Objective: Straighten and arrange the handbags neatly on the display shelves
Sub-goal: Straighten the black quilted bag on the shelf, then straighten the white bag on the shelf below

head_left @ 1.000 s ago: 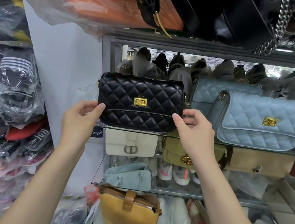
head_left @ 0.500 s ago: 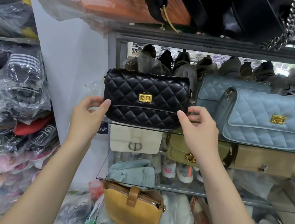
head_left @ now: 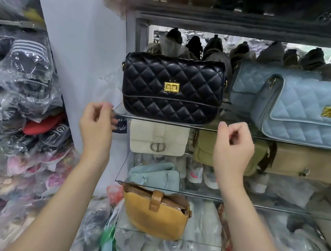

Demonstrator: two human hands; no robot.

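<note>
A black quilted handbag (head_left: 173, 88) with a gold clasp stands upright at the left end of the upper glass shelf (head_left: 211, 129). Beside it on the right sit two light blue quilted handbags (head_left: 314, 115), one behind the other. My left hand (head_left: 96, 125) hovers below the black bag's left corner, fingers loosely curled, holding nothing. My right hand (head_left: 233, 147) hangs below its right corner, also curled and empty. Neither hand touches the bag.
Under the glass sit a cream bag (head_left: 158, 138), an olive bag (head_left: 205, 148) and a beige bag (head_left: 308, 163). Lower down are a pale blue bag (head_left: 154, 175) and a mustard bag (head_left: 155, 213). Plastic-wrapped goods (head_left: 21, 80) pile up on the left.
Both hands let go of the black handbag and dropped back below the shelf edge with fingers curling. The bag now stands alone on the shelf.
</note>
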